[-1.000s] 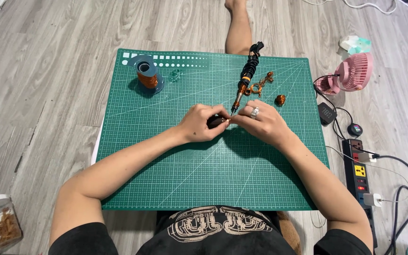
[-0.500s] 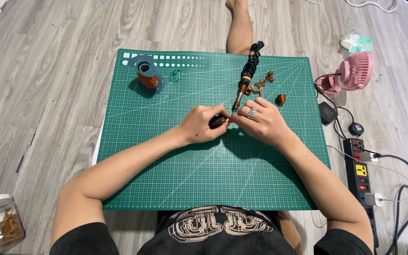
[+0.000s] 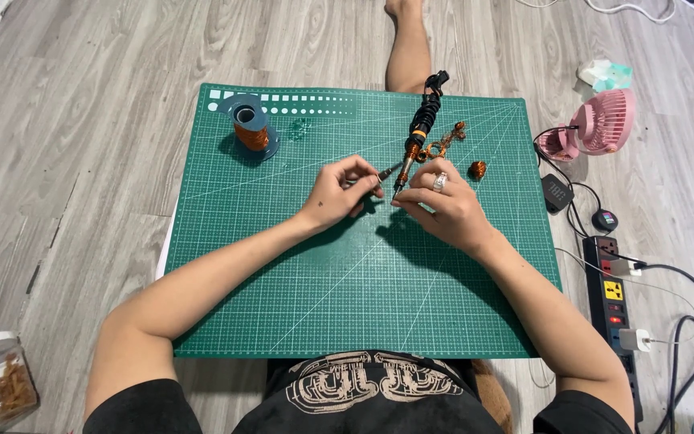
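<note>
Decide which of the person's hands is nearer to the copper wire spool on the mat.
Left. The left hand lies just right of and below the spool; the right hand is farther right, beyond the left, by the soldering iron.

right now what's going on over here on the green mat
A person sits on the floor at a green cutting mat. The right hand holds a soldering iron with its tip down near the left hand, which pinches a small dark piece at its fingertips. A spool of copper wire stands at the mat's far left; a pink fan sits off to the right.
</note>
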